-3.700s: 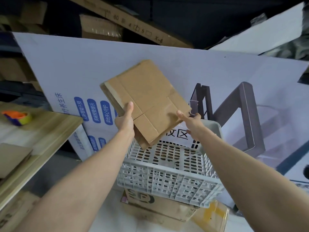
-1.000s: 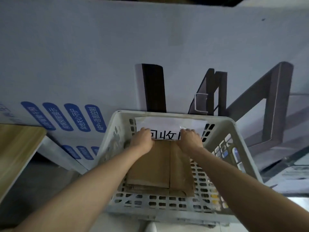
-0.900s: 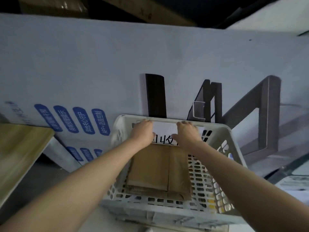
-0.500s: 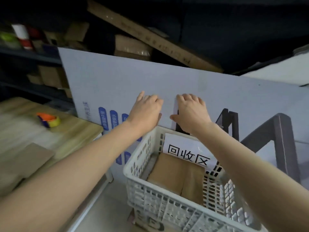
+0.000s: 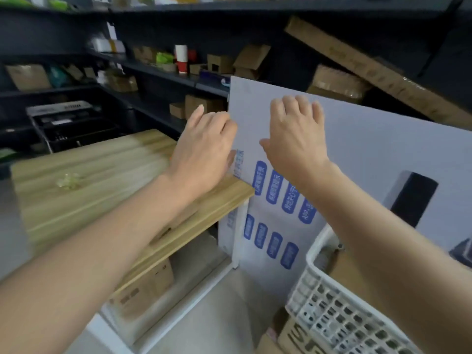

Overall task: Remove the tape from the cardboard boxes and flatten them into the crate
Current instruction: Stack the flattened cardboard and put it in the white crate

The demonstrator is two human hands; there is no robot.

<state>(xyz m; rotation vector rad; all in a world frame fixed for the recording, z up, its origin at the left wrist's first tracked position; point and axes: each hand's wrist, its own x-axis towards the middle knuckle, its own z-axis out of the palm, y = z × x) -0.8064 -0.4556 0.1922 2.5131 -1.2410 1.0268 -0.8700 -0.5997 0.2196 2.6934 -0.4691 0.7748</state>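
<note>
The white slatted crate (image 5: pixel 314 284) sits at the lower right, with flattened brown cardboard (image 5: pixel 355 274) lying inside it, partly hidden by my right forearm. My left hand (image 5: pixel 204 152) and my right hand (image 5: pixel 296 139) are both raised in the air above the table corner and the crate. Their fingers are relaxed and hold nothing. A crumpled wad of clear tape (image 5: pixel 67 180) lies on the wooden table (image 5: pixel 102 182) at the left.
A large white printed board (image 5: pixel 370 154) leans behind the crate. Dark shelves (image 5: pixel 163 70) with small boxes line the back. Cardboard boxes (image 5: pixel 145 290) sit under the table, and another box (image 5: pixel 293 335) lies under the crate.
Both hands let go of the flattened cardboard in the crate and rose up and to the left. The view swung left toward the table.
</note>
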